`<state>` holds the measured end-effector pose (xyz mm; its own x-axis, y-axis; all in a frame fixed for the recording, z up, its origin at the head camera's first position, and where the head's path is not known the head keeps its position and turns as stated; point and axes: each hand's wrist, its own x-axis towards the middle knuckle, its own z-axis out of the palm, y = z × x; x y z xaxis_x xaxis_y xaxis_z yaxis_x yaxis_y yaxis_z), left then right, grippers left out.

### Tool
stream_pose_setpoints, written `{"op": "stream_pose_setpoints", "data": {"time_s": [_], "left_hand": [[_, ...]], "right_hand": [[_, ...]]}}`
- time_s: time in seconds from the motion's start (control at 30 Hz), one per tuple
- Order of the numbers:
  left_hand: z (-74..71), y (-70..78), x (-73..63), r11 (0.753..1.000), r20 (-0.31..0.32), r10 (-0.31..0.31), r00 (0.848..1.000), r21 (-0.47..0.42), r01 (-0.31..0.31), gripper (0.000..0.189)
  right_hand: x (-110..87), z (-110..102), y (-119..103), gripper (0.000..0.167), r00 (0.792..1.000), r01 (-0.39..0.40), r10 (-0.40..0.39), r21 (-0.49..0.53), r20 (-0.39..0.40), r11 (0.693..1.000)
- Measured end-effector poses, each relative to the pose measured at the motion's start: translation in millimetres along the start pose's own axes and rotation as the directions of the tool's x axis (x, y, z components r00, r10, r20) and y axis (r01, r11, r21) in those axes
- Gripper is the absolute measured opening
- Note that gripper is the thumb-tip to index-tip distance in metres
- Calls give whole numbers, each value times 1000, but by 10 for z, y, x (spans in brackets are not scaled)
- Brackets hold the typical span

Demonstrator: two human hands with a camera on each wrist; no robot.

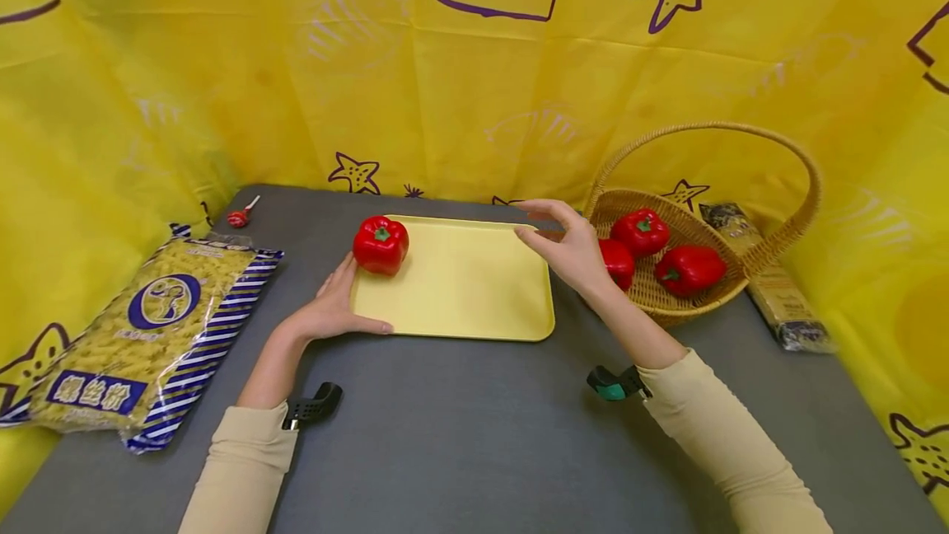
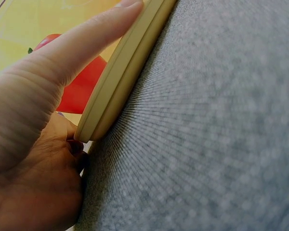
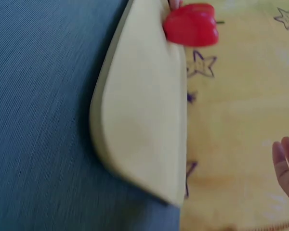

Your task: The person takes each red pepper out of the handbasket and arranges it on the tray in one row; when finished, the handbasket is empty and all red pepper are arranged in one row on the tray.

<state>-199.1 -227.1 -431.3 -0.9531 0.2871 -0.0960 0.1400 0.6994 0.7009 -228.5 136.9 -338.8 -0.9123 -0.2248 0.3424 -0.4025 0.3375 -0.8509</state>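
A pale yellow tray (image 1: 463,278) lies on the dark grey table. One red bell pepper (image 1: 381,245) sits on its back left corner. My left hand (image 1: 329,303) rests at the tray's left side, fingers straight along that edge beside the pepper. In the left wrist view its thumb (image 2: 82,43) lies stretched along the tray's front rim (image 2: 123,72). My right hand (image 1: 565,247) hovers around the tray's back right corner, thumb and fingers apart with nothing between them. A wicker basket (image 1: 712,297) just right of it holds three red bell peppers, one partly hidden by my right wrist.
A large bag of pasta (image 1: 156,336) lies at the left. Behind it is a red lollipop (image 1: 239,217). A long clear-wrapped pack (image 1: 786,299) lies right of the basket, whose tall handle (image 1: 712,126) arches above it. Yellow patterned cloth (image 1: 474,89) borders the table.
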Motion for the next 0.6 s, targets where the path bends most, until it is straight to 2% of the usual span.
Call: {"op": "stream_pose_setpoints", "data": {"time_s": [0.2, 0.27, 0.47, 0.6], "left_hand": [[-8, 6, -21, 1000, 7, -8, 1000, -3, 8, 133], [-7, 0, -20, 1000, 7, -10, 1000, -2, 10, 133], [1, -17, -17, 1000, 5, -12, 1000, 3, 12, 135], [2, -17, -18, 1000, 5, -7, 1000, 3, 7, 135]], "right_hand": [[-157, -382, 74, 28, 993, -31, 20, -100, -116, 995], [-171, -512, 193, 29, 988, -52, 32, -133, -150, 990], [-235, -838, 333, 34, 969, -151, 97, -233, -228, 961], [-246, -1027, 406, 39, 955, -223, 144, -304, -261, 926]]}}
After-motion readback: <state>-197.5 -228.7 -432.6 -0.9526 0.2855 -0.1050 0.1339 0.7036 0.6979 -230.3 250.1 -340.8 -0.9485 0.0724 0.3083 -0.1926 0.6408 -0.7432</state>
